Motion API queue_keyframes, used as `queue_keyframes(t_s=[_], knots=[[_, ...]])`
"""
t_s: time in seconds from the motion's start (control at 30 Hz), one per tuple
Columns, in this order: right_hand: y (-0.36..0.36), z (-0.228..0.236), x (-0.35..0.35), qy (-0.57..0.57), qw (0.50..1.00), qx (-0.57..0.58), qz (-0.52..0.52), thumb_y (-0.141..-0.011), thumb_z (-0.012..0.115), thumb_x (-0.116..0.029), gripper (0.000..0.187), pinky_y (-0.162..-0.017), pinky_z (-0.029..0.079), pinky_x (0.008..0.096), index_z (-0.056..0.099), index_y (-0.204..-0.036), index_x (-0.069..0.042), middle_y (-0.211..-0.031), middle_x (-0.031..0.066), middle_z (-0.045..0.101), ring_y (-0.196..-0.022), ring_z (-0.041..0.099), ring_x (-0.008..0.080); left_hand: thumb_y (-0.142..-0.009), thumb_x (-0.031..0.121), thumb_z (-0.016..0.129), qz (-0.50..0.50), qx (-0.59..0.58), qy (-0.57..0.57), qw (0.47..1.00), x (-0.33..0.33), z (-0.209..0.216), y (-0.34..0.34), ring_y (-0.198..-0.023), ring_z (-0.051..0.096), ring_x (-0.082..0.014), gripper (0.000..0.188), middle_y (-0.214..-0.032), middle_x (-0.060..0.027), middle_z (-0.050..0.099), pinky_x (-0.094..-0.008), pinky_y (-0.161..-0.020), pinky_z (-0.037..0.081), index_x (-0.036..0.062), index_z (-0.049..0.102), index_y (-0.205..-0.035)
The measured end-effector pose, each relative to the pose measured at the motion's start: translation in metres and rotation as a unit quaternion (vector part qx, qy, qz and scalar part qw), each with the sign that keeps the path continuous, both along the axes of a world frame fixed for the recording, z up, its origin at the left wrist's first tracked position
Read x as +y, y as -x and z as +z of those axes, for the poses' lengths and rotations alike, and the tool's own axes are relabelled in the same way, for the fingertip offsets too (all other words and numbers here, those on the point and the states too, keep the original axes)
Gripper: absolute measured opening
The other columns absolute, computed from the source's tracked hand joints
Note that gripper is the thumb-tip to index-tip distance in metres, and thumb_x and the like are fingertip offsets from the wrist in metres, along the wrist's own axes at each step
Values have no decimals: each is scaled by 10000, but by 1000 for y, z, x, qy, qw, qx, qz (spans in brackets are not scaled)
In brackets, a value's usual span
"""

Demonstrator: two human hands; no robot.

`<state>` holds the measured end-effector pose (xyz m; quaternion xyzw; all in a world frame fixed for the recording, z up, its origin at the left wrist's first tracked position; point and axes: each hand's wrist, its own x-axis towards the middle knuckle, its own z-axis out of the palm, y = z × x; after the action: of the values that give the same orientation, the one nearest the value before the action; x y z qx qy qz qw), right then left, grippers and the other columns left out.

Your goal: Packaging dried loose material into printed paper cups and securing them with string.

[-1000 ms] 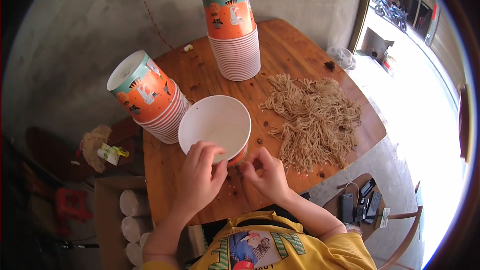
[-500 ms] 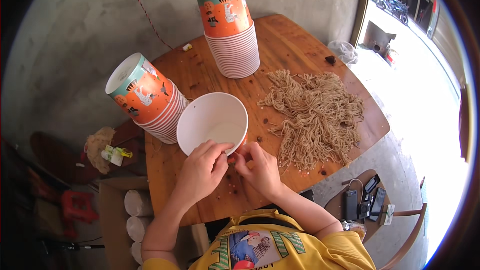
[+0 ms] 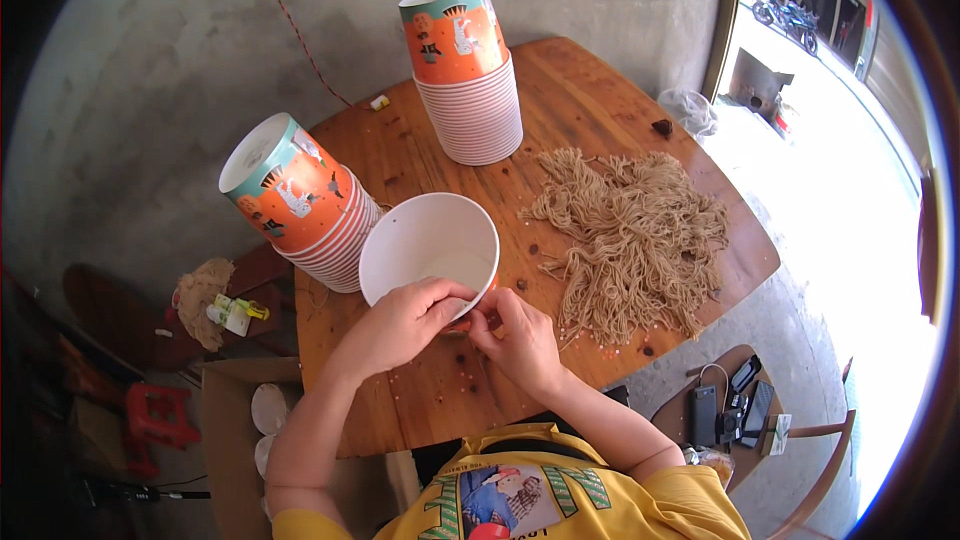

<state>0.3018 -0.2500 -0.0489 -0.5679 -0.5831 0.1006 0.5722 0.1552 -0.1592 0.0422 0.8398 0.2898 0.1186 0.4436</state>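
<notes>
A white-lined paper bucket (image 3: 425, 230) stands open side up in front of me, tilted a little towards me. The fingers of my left hand (image 3: 405, 325) reach over its near rim to the inside, gripping the wall. On the outside of that same wall, my right hand (image 3: 520, 348) pinches thumb and forefinger together; whatever is between them is too small to make out. A small dark hole shows in the bucket's far left wall. To the right lies a loose pile of beige cords (image 3: 640, 240).
Two stacks of paper buckets, a leaning left one (image 3: 300, 190) and a far one (image 3: 465, 80), stand upside down on the wooden table (image 3: 420, 410). A cardboard box (image 3: 225, 410) with white rolled items sits at lower left. Phones (image 3: 705, 415) lie on a chair at right.
My left fingers have slid further over the rim into the bucket. My right hand stays pinched by the outer wall. The whole view has shifted slightly.
</notes>
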Motion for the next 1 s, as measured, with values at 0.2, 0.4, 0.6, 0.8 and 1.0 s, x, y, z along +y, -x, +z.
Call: queue_keyframes(t_s=[0.2, 0.4, 0.6, 0.8, 1.0], knots=[[1, 1, 0, 7, 1000, 1, -11, -847, 694, -91, 164, -575, 552, 304, 584, -950, -27, -799, 88, 671, -656, 682, 201, -987, 120, 542, -32, 42, 140, 989, 20, 2, -7, -886, 582, -87, 145, -952, -53, 648, -267, -788, 491, 6, 605, -1050], [-4, 8, -5, 39, 999, 22, 19, -878, 695, -130, 180, -576, 545, 294, 597, -992, -31, -796, 84, 688, -655, 685, 190, -987, 137, 531, -23, 34, -4, 999, 19, -5, -7, -812, 557, -95, 124, -903, -28, 630, -253, -745, 476, 26, 550, -937], [-22, 19, -21, 128, 990, -18, 48, -902, 682, -191, 189, -571, 530, 317, 614, -982, -34, -776, 83, 687, -634, 670, 185, -1018, 164, 475, 68, -131, 142, 979, 11, 1, -14, -733, 532, -86, 114, -891, -61, 625, -244, -680, 472, 55, 483, -985], [-44, 62, -26, 182, 958, 36, 217, -915, 679, -197, 173, -600, 489, 261, 653, -903, -27, -737, 48, 645, -647, 598, 87, -1027, 180, 478, 64, -119, 199, 971, 9, -3, -21, -732, 538, -75, 127, -822, -39, 579, -232, -668, 481, 53, 489, -1028], [-63, 89, 0, 228, 878, 225, 355, -950, 635, -157, 158, -717, 458, 199, 666, -1044, -33, -912, -39, 654, -807, 555, 18, -995, 128, 550, 31, -92, 212, 972, 7, -4, -19, -735, 538, -67, 127, -860, -10, 580, -226, -681, 483, 13, 538, -1047]])
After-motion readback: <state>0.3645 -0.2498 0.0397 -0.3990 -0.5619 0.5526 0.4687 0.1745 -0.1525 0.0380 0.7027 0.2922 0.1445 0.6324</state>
